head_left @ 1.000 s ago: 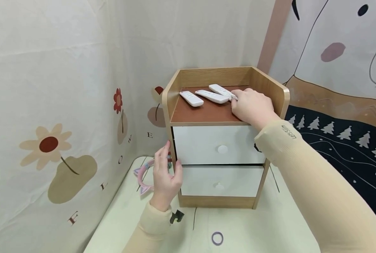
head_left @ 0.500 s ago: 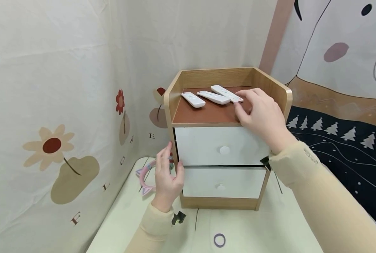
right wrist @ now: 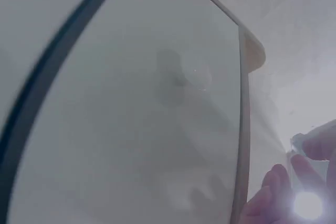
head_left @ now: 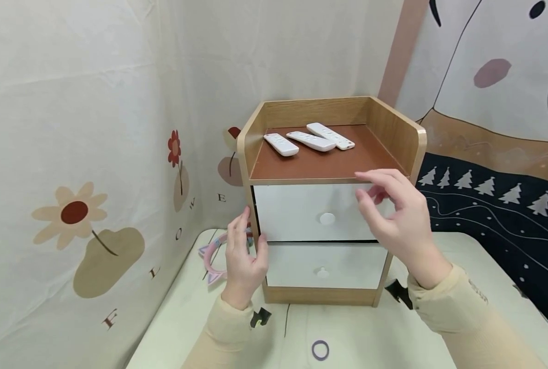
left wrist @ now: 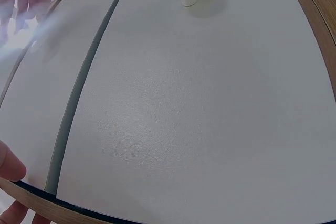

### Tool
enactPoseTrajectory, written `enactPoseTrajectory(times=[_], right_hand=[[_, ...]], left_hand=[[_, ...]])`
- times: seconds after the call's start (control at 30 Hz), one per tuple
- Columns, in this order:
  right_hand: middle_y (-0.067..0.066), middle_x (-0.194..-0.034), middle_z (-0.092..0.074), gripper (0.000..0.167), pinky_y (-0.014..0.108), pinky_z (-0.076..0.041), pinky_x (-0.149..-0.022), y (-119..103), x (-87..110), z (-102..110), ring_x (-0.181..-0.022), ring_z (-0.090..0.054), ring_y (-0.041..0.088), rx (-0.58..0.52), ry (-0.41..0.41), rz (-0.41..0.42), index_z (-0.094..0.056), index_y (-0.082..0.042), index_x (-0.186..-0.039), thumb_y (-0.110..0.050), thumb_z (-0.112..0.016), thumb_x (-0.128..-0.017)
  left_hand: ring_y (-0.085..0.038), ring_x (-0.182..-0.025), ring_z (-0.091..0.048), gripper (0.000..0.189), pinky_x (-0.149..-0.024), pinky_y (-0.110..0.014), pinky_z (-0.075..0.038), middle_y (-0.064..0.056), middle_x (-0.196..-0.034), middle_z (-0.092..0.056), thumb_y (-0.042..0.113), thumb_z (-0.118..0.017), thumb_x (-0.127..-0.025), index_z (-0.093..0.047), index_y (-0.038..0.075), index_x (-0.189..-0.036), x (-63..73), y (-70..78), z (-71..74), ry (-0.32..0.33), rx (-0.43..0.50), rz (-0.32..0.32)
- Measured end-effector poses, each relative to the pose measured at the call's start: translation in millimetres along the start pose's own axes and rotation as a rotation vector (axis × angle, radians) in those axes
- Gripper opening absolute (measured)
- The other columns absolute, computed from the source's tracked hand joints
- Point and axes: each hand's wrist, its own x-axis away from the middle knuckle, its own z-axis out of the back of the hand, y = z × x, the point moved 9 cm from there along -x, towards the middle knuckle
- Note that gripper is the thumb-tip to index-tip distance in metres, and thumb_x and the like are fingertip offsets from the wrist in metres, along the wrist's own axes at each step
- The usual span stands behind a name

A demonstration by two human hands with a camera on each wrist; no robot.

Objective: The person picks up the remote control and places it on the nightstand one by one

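Note:
A small wooden cabinet (head_left: 320,296) with two white drawers stands on the covered surface. Three white remote controls lie on its brown top: one on the left (head_left: 280,145), a middle remote (head_left: 309,140), and a right remote (head_left: 324,132) whose side meets the middle one. My left hand (head_left: 245,266) rests against the cabinet's left side, fingers straight along the outside, thumb (left wrist: 10,165) at the front edge in the left wrist view. My right hand (head_left: 400,223) hovers before the upper drawer (head_left: 297,210), right of its round knob (head_left: 327,219), thumb and fingers loosely bent with nothing between them.
A pink headband with pointed ears (head_left: 215,259) lies left of the cabinet, partly behind my left hand. In front is a purple ring (head_left: 320,350). Patterned cloth walls (head_left: 117,128) enclose the back and left. The cabinet top has raised wooden sides (head_left: 396,123).
My right hand has let go of the right remote, leaving it on the cabinet top, and has moved down and toward me in front of the upper drawer. My left hand stays put.

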Motion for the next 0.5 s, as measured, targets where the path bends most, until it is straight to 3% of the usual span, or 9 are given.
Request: enactPoseTrajectory(times=[0.07, 0.27, 0.37, 0.5], right_hand=[[0.014, -0.112, -0.074, 0.033, 0.011, -0.049, -0.081, 6, 10.6, 7, -0.087, -0.06, -0.003, -0.024, 0.028, 0.008, -0.08, -0.002, -0.125, 0.005, -0.074, -0.093], [-0.009, -0.116, -0.074, 0.032, 0.008, -0.053, -0.083, 38, 50.0, 30, -0.085, -0.062, 0.002, -0.105, 0.118, 0.011, -0.075, 0.013, -0.119, 0.017, -0.068, -0.088], [-0.014, -0.116, -0.073, 0.032, 0.007, -0.053, -0.085, 58, 71.6, 41, -0.086, -0.063, 0.001, -0.104, 0.164, -0.059, -0.071, 0.018, -0.121, 0.021, -0.065, -0.089], [-0.022, -0.116, -0.072, 0.037, 0.003, -0.052, -0.084, 88, 103.4, 57, -0.084, -0.062, -0.003, -0.033, 0.215, -0.252, -0.069, 0.013, -0.131, 0.018, -0.063, -0.096]], left_hand=[[-0.033, -0.114, -0.061, 0.069, -0.09, -0.028, -0.051, -0.025, -0.147, -0.056, 0.003, -0.062, -0.099, -0.044, 0.004, -0.166, -0.1, 0.8, 0.2, 0.0, 0.001, -0.002], [-0.033, -0.117, -0.06, 0.071, -0.091, -0.028, -0.051, -0.026, -0.145, -0.057, 0.001, -0.063, -0.098, -0.044, 0.003, -0.166, 0.5, 3.0, 0.3, 0.016, -0.008, -0.043], [-0.032, -0.113, -0.06, 0.072, -0.089, -0.027, -0.051, -0.027, -0.143, -0.058, -0.001, -0.064, -0.096, -0.045, 0.002, -0.165, 0.9, 3.6, 0.8, 0.032, -0.012, -0.075], [-0.031, -0.112, -0.06, 0.072, -0.088, -0.027, -0.052, -0.027, -0.143, -0.058, -0.003, -0.064, -0.096, -0.045, 0.002, -0.165, 0.2, 3.5, 0.9, 0.039, -0.009, -0.092]])
